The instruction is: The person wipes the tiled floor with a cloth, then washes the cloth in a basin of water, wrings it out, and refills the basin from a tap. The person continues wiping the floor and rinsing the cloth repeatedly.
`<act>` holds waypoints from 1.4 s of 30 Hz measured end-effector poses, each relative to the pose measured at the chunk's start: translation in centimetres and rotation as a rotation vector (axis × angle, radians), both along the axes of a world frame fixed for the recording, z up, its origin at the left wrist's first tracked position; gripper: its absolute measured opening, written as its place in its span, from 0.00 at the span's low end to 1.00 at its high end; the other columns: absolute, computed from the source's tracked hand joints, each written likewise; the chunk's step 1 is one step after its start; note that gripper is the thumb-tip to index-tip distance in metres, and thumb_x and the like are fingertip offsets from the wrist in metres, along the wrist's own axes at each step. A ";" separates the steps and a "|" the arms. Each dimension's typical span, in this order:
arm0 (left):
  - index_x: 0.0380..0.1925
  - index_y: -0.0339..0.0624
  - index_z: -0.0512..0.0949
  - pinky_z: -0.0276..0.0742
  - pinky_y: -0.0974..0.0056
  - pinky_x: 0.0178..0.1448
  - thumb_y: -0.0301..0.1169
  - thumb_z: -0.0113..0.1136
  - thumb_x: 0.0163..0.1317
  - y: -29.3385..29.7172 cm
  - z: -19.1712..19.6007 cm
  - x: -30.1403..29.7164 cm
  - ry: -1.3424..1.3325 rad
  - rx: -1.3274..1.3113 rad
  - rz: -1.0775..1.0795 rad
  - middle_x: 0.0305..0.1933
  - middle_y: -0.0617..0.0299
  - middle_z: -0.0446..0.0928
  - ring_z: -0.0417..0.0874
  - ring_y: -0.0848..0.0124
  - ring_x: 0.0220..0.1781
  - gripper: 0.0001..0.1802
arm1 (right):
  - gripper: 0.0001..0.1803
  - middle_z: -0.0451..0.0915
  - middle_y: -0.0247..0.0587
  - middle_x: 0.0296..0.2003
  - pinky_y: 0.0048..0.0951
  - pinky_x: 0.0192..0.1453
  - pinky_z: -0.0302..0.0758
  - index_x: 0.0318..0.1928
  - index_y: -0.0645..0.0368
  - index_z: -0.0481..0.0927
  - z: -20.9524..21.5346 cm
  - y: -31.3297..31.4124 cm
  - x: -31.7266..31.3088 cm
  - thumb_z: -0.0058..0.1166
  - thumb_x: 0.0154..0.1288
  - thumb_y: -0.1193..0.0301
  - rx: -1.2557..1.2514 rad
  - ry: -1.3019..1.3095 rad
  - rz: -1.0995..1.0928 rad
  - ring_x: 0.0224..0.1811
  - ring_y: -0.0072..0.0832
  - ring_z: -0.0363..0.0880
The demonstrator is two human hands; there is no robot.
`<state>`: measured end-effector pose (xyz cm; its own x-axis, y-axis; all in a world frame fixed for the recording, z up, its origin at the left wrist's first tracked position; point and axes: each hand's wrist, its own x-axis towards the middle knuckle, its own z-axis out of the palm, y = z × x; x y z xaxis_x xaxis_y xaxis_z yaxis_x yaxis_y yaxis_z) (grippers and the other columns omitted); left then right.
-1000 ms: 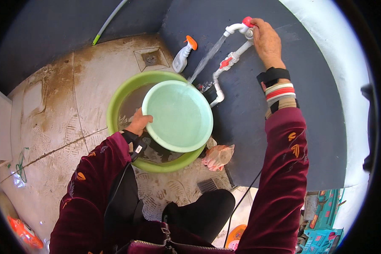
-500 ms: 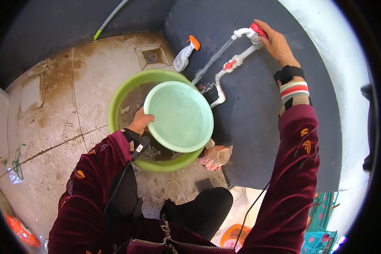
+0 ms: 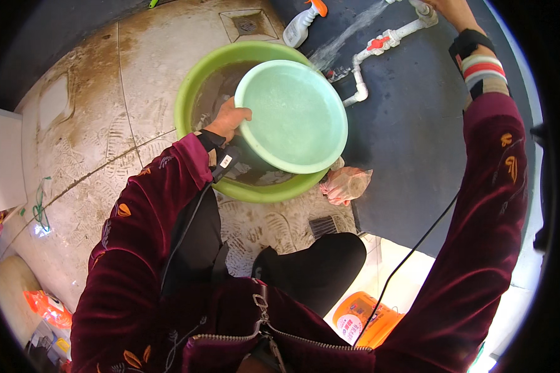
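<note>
Mint-green basin holds water, left hand gripping its rim — the stream not yet stopped (right hand cropped, its grip unclear).

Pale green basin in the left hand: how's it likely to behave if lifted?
Likely heavy for its size: the pale green basin seems to hold water, depth unclear. Apt to slosh or tip, since the left hand grips only one side of its rim. Possibly slippery, given the smooth rim and running water nearby.
</note>
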<state>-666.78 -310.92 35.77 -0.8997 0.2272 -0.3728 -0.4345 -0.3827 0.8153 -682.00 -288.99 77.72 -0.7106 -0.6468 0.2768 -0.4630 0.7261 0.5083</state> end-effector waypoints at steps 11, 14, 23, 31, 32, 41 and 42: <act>0.53 0.33 0.66 0.73 0.59 0.51 0.20 0.51 0.43 -0.3 -0.4 -0.2 0.030 -0.009 -0.043 0.44 0.53 0.72 0.75 0.62 0.46 0.30 | 0.25 0.80 0.50 0.29 0.41 0.41 0.75 0.30 0.55 0.83 -4.1 -0.8 -3.1 0.43 0.62 0.47 -0.184 0.293 -0.351 0.36 0.45 0.79; 0.53 0.32 0.66 0.72 0.60 0.53 0.20 0.51 0.43 -0.7 0.0 -0.1 0.050 0.011 -0.048 0.44 0.53 0.72 0.75 0.62 0.46 0.31 | 0.21 0.80 0.50 0.30 0.41 0.43 0.74 0.30 0.56 0.82 -4.4 -0.1 -2.8 0.50 0.61 0.51 -0.567 0.070 -0.215 0.38 0.48 0.77; 0.51 0.32 0.67 0.74 0.57 0.50 0.19 0.51 0.44 -1.4 1.6 1.0 -0.062 -0.068 -0.084 0.45 0.52 0.73 0.76 0.60 0.45 0.28 | 0.21 0.77 0.52 0.28 0.41 0.38 0.73 0.32 0.63 0.75 -25.9 13.4 7.6 0.51 0.59 0.54 -0.597 -0.381 -0.619 0.33 0.46 0.78; 0.52 0.31 0.66 0.71 0.60 0.54 0.19 0.50 0.45 -1.8 2.0 1.3 -0.036 -0.090 -0.147 0.45 0.53 0.72 0.74 0.62 0.47 0.28 | 0.15 0.77 0.45 0.25 0.31 0.25 0.76 0.33 0.70 0.76 -36.4 11.7 18.5 0.55 0.57 0.66 -1.466 -1.165 -1.028 0.25 0.33 0.79; 0.52 0.32 0.66 0.71 0.60 0.55 0.19 0.50 0.45 -1.9 2.0 1.2 -0.024 -0.124 -0.143 0.45 0.53 0.72 0.74 0.62 0.47 0.28 | 0.14 0.77 0.45 0.27 0.30 0.26 0.76 0.36 0.69 0.76 -36.3 12.0 18.1 0.54 0.58 0.67 -1.283 -1.171 -1.073 0.26 0.32 0.78; 0.54 0.33 0.64 0.72 0.57 0.55 0.20 0.51 0.46 -1.6 2.4 1.0 -0.067 -0.184 -0.155 0.47 0.53 0.71 0.73 0.61 0.49 0.30 | 0.11 0.75 0.36 0.22 0.20 0.15 0.61 0.34 0.65 0.74 -36.4 14.1 17.7 0.56 0.55 0.70 -1.725 -1.226 -0.812 0.16 0.18 0.69; 0.53 0.34 0.65 0.73 0.55 0.53 0.21 0.52 0.46 -1.5 2.5 1.0 -0.072 -0.178 -0.156 0.46 0.52 0.72 0.74 0.60 0.49 0.29 | 0.12 0.75 0.35 0.26 0.20 0.19 0.64 0.38 0.61 0.71 -36.1 14.0 17.9 0.55 0.56 0.69 -1.792 -1.235 -0.813 0.22 0.19 0.72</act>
